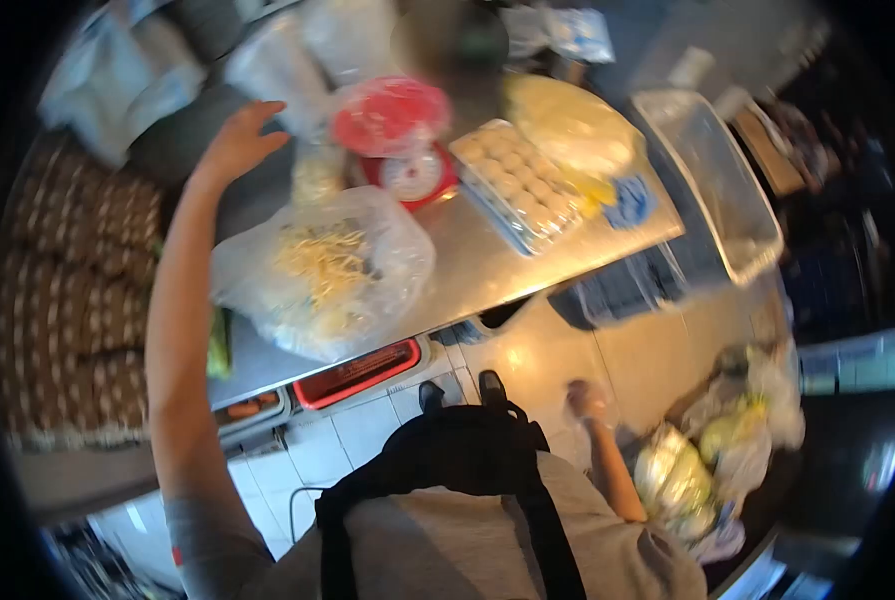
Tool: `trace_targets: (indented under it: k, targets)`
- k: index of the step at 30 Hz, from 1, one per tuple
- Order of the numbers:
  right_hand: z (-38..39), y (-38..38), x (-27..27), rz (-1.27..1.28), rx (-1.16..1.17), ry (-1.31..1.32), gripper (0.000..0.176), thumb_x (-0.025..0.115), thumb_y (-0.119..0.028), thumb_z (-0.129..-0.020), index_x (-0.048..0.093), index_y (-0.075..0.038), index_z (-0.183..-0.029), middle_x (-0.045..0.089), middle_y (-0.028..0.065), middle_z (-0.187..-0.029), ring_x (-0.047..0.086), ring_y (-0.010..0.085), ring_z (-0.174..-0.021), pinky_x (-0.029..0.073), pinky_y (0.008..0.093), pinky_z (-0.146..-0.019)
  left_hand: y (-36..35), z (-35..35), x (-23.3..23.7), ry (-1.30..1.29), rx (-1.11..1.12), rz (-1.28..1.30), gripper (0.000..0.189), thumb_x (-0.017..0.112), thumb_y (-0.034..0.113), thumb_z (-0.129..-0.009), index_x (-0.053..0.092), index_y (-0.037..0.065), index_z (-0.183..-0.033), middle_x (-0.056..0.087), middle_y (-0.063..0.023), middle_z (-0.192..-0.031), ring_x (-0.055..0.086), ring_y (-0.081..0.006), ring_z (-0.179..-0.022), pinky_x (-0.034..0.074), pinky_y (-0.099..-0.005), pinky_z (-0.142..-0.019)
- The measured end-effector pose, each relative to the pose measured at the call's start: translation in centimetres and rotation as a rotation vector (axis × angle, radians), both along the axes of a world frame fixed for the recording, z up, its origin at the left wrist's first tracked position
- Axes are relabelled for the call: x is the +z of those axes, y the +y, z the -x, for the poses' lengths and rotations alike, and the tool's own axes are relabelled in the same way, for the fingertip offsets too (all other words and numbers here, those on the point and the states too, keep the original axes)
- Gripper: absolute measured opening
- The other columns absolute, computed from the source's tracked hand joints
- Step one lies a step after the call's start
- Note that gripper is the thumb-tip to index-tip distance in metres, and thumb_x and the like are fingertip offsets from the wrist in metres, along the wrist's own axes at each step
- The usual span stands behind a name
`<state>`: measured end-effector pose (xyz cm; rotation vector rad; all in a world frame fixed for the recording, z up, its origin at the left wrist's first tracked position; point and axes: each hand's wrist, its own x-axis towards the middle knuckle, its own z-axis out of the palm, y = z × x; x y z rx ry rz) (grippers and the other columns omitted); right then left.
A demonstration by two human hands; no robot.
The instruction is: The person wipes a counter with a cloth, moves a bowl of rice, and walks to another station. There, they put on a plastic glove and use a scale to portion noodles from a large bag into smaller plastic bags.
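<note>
My left hand (242,145) is stretched over the far left of the metal table, fingers apart and holding nothing. It is nearest to some whitish plastic bags (279,75). Below and right of it lies an open clear plastic bag (392,255) with pale yellow strips (325,262) heaped in it. A red dial scale (410,175) stands behind, with a red pan (392,115) on top under what looks like clear plastic. My right hand (587,400) hangs low beside my body above the floor, away from the table. Motion blurs its fingers.
On the table (447,290), a wrapped tray of eggs (517,180) sits beside a yellow bag (577,125). A white plastic bin (712,180) stands right of the table. Stacked egg trays (77,300) rise at left. A red basket (357,375) is under the front edge; filled bags (677,480) lie at right.
</note>
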<state>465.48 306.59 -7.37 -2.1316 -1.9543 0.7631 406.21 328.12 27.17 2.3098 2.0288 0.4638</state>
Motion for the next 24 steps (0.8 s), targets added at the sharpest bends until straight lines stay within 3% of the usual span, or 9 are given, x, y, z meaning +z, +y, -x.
trace_targets:
  k: [2, 5, 10, 12, 14, 16, 19, 21, 24]
  targets:
    - [-2.2, -7.8, -5.5, 0.457, -0.072, -0.030, 0.020, 0.057, -0.015, -0.070, 0.064, -0.008, -0.088, 0.064, 0.0094, -0.082, 0.061, 0.0256, -0.079, 0.048, 0.0351, -0.070, -0.2, -5.1, 3.6, 0.043, -0.152, -0.004, 0.048, 0.058, 0.014, -0.075, 0.047, 0.006, -0.121, 0.043, -0.0201, -0.127, 0.044, -0.0314, -0.114, 0.036, -0.0359, -0.094]
    - [-5.5, -15.5, -5.4, 0.786, -0.217, 0.270, 0.022, 0.058, -0.016, -0.070, 0.064, -0.008, -0.090, 0.064, 0.0093, -0.082, 0.060, 0.0240, -0.076, 0.047, 0.0343, -0.068, 1.1, -13.2, 5.0, 0.070, -0.456, -0.042, 0.047, 0.058, 0.011, -0.073, 0.049, 0.005, -0.119, 0.042, -0.0208, -0.127, 0.043, -0.0315, -0.115, 0.034, -0.0355, -0.096]
    - [-9.6, -14.9, -7.0, 0.693, -0.450, 0.601, 0.026, 0.059, -0.018, -0.069, 0.063, -0.008, -0.093, 0.064, 0.0090, -0.082, 0.058, 0.0213, -0.073, 0.046, 0.0331, -0.065, 5.0, -28.4, 0.9, -0.061, -0.776, -0.163, 0.038, 0.056, 0.006, -0.071, 0.055, 0.001, -0.109, 0.051, -0.0194, -0.116, 0.048, -0.0319, -0.109, 0.037, -0.0375, -0.093]
    - [-11.4, -13.1, -9.3, 0.556, -0.552, 0.863, 0.028, 0.060, -0.019, -0.069, 0.062, -0.007, -0.094, 0.064, 0.0089, -0.083, 0.058, 0.0203, -0.071, 0.046, 0.0326, -0.063, 6.3, -35.0, -2.4, -0.241, -0.803, -0.053, 0.035, 0.055, 0.004, -0.071, 0.057, -0.001, -0.105, 0.054, -0.0198, -0.110, 0.050, -0.0317, -0.106, 0.039, -0.0378, -0.091]
    - [-13.4, -11.3, -11.7, 0.430, -0.579, 0.992, 0.030, 0.061, -0.020, -0.069, 0.062, -0.007, -0.096, 0.064, 0.0088, -0.083, 0.057, 0.0192, -0.070, 0.045, 0.0322, -0.062, 9.0, -41.3, -7.0, -0.142, -0.759, 0.089, 0.033, 0.054, 0.005, -0.073, 0.057, 0.000, -0.105, 0.056, -0.0190, -0.105, 0.053, -0.0330, -0.099, 0.041, -0.0397, -0.087]
    - [-14.7, -9.7, -10.8, 0.395, -0.474, 0.734, 0.032, 0.061, -0.018, -0.069, 0.059, -0.006, -0.099, 0.063, 0.0077, -0.081, 0.057, 0.0181, -0.068, 0.045, 0.0303, -0.060, 11.2, -46.9, -11.6, -0.042, -0.553, 0.169, 0.028, 0.055, 0.009, -0.075, 0.057, -0.002, -0.101, 0.057, -0.0198, -0.100, 0.056, -0.0351, -0.091, 0.045, -0.0409, -0.081]
    - [-15.7, -5.9, -1.9, 0.517, -0.398, 0.510, 0.033, 0.061, -0.013, -0.071, 0.056, -0.003, -0.103, 0.063, 0.0076, -0.083, 0.058, 0.0163, -0.070, 0.046, 0.0268, -0.061, 13.6, -52.2, -17.0, -0.167, -0.278, 0.127, 0.026, 0.059, 0.014, -0.074, 0.054, -0.002, -0.094, 0.059, -0.0212, -0.091, 0.058, -0.0362, -0.085, 0.047, -0.0420, -0.076]
    - [-19.9, -8.0, -5.7, 0.515, -0.359, 0.450, 0.026, 0.060, -0.015, -0.074, 0.058, -0.004, -0.098, 0.063, 0.0075, -0.082, 0.058, 0.0150, -0.068, 0.045, 0.0268, -0.058, 16.1, -54.6, -23.1, -0.182, -0.172, 0.052, 0.026, 0.057, 0.016, -0.075, 0.052, -0.001, -0.095, 0.060, -0.0218, -0.086, 0.059, -0.0355, -0.082, 0.048, -0.0434, -0.072]
    - [-28.8, -14.1, -15.0, 0.507, -0.262, 0.357, 0.019, 0.060, -0.017, -0.078, 0.061, -0.004, -0.091, 0.063, 0.0073, -0.079, 0.059, 0.0131, -0.066, 0.045, 0.0268, -0.053, 15.8, -55.6, -20.1, -0.197, -0.241, 0.145, 0.017, 0.044, 0.010, -0.080, 0.049, -0.001, -0.092, 0.059, -0.0240, -0.089, 0.060, -0.0375, -0.081, 0.049, -0.0451, -0.069]
